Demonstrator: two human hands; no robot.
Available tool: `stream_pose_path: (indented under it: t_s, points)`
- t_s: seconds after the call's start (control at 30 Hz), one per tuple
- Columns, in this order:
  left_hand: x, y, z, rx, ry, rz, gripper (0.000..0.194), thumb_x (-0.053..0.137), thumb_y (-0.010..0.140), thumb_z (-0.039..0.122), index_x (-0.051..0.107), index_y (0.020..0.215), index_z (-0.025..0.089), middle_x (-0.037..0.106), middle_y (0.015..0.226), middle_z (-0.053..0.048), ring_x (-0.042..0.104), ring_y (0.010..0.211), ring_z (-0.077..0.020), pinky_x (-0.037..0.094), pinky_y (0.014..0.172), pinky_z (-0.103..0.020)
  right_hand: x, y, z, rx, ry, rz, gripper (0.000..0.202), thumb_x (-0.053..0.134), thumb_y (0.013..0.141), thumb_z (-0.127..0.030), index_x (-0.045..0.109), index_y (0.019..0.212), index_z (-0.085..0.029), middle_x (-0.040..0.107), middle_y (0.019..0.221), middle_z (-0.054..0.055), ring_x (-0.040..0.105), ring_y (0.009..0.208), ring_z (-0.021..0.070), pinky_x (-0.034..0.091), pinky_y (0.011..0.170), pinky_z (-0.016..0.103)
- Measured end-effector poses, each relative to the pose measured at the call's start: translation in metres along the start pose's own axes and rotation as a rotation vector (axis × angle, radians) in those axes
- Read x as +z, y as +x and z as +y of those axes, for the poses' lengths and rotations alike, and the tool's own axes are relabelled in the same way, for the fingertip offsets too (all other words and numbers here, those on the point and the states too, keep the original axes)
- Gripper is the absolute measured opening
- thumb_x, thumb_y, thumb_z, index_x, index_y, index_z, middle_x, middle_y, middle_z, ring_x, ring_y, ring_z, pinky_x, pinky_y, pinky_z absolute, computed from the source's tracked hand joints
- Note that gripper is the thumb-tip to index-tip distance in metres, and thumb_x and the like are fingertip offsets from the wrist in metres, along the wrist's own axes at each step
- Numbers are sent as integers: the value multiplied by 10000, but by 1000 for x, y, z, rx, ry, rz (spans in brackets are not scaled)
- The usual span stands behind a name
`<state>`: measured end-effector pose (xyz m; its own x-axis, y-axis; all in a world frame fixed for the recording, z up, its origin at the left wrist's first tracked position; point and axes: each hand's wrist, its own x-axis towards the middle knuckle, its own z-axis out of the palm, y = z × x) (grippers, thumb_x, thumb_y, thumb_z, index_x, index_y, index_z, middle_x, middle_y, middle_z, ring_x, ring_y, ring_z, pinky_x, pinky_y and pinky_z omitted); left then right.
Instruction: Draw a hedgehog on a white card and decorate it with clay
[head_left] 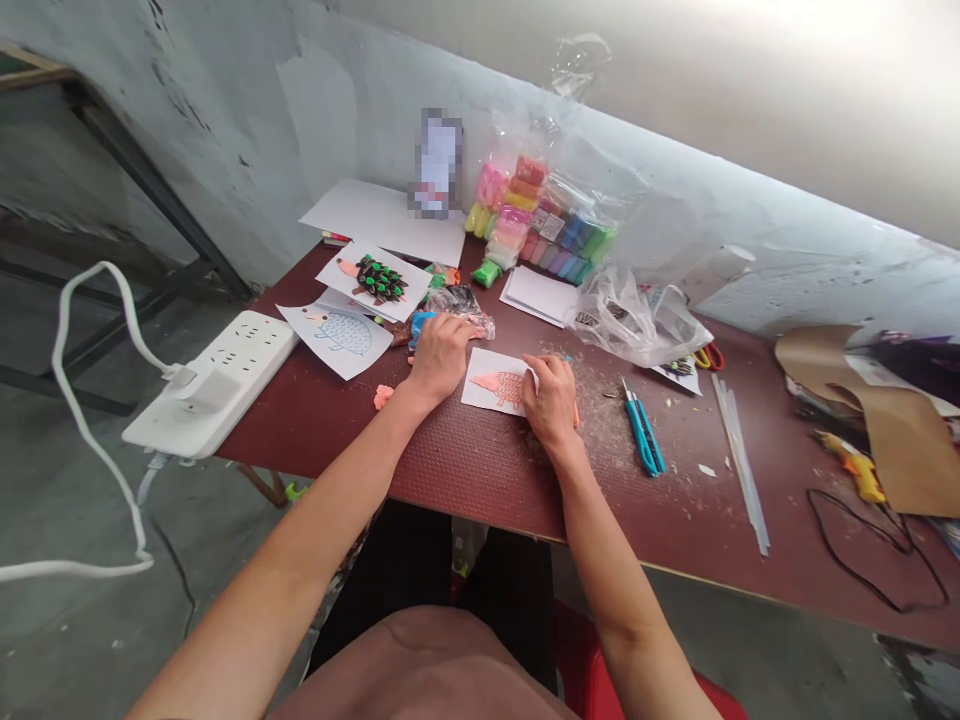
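A small white card (491, 398) with an orange hedgehog drawing lies on the dark red table; its head is covered in orange clay. My right hand (551, 395) rests on the card's right side, fingers bent, and what they may hold is hidden. Just left of the card, my left hand (441, 355) reaches to crumpled plastic wrap (469, 305) beside blue clay; its fingertips are too small to read. An orange clay lump (382, 397) sits left of my left wrist. At the left lie a blue hedgehog drawing (337, 337) and a decorated hedgehog card (373, 283).
A white power strip (225, 375) stands at the left edge. Bagged colored clay (559, 235) leans at the back wall. Rightward are a clear plastic bag (637, 318), a teal cutter (643, 432), clear glue sticks (741, 465) and a yellow glue gun (859, 468).
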<state>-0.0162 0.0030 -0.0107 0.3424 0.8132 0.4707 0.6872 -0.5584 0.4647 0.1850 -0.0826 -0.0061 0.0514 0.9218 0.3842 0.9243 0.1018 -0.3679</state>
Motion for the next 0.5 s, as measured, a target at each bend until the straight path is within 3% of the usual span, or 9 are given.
stream_pose_path:
  t_s: [0.13, 0.3, 0.5]
  points:
    - [-2, 0, 2, -2, 30, 3, 317, 485, 1005, 108, 790, 1070, 165, 767, 1089, -150, 647, 1133, -319, 420, 1078, -517, -5, 11, -6, 6, 67, -20, 303, 502, 973, -227, 782, 1085, -195, 736, 1065, 136, 625, 994, 277, 474, 934, 419]
    - [-1, -3, 0, -34, 104, -17, 377, 459, 941, 38, 814, 975, 160, 785, 1035, -165, 631, 1237, -364, 245, 1218, -658, 1, 53, -23, 99, 35, -192, 262, 546, 973, -302, 773, 885, -204, 767, 907, 91, 654, 839, 227, 450, 786, 318]
    - [-1, -5, 3, -26, 101, -35, 372, 475, 900, 24, 819, 938, 163, 797, 1019, -160, 649, 1232, -367, 256, 1214, -684, 21, 96, -38, 302, -54, -333, 367, 548, 989, -423, 688, 734, -198, 752, 817, 116, 647, 756, 229, 383, 690, 305]
